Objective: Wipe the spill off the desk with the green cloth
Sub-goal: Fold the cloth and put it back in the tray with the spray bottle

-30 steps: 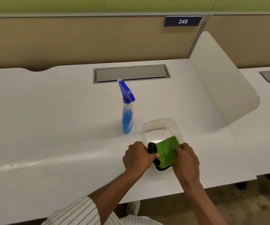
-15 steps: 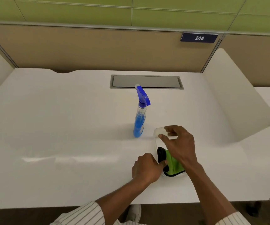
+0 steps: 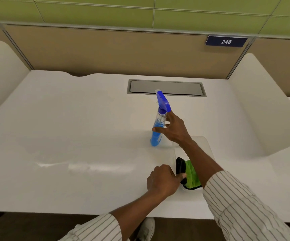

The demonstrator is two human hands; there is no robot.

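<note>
We sit at a white counter (image 3: 71, 127) with a grey recessed hatch (image 3: 166, 87) set into its far side. White curved dividers (image 3: 255, 105) stand on both sides. Behind runs a tan partition (image 3: 114, 53) bearing a navy plate (image 3: 226, 41) reading 248, with green wall panels (image 3: 140, 11) above.

green cloth (image 3: 191, 173) partly behind right forearm, tray (image 3: 205, 145) too
</note>
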